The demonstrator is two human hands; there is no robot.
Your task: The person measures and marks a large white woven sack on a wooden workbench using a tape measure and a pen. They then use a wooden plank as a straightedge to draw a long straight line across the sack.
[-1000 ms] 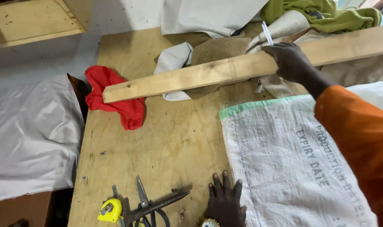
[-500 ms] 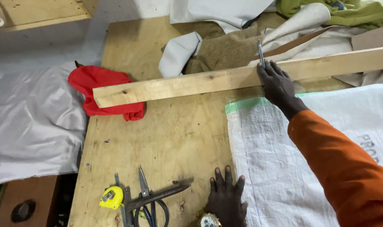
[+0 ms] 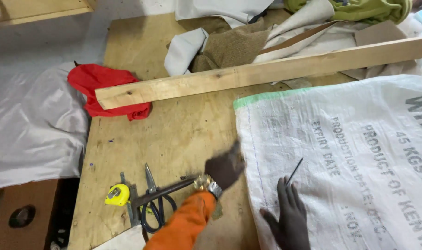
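- Since everything sits around it, the white woven sack (image 3: 340, 153) is the reference: it lies flat on the plywood workbench (image 3: 174, 134) and covers the bench's right half, green-trimmed edge on the far side.
- Right hand (image 3: 287, 220): on the sack's near part, palm down, fingers stretched out and spread. A thin dark stick (image 3: 294, 171), pen or needle, can't tell which, is pinched between the fingers and pokes out over the sack.
- Left hand (image 3: 225, 167): at the sack's left edge, motion-blurred. Can't tell how far open it is or whether it has the edge. Wristwatch (image 3: 210, 186) and orange sleeve (image 3: 183, 227) run back from it toward the camera.
- Scissors (image 3: 153, 199) and yellow tape measure (image 3: 117, 194): on bare plywood left of the sack, near the left wrist, neither touched.
- Sack handling, my read: light, limp, no stiffness of its own. Woven plastic is likely slick on plywood, so it should slide and wrinkle if pushed from one spot. Not fragile.
- Best hold looks like the left edge or a corner, pinched, with the other palm flat on top to pin it.
- Red cloth (image 3: 104, 88): well left of the sack's far corner, at the bench edge, partly under the plank end.
- Wooden plank (image 3: 257, 74): long, lies just beyond the sack's far edge, slanting away to the right.
- Heap of beige and grey fabric (image 3: 229, 46): beyond the plank, with green cloth (image 3: 354, 9) furthest out.
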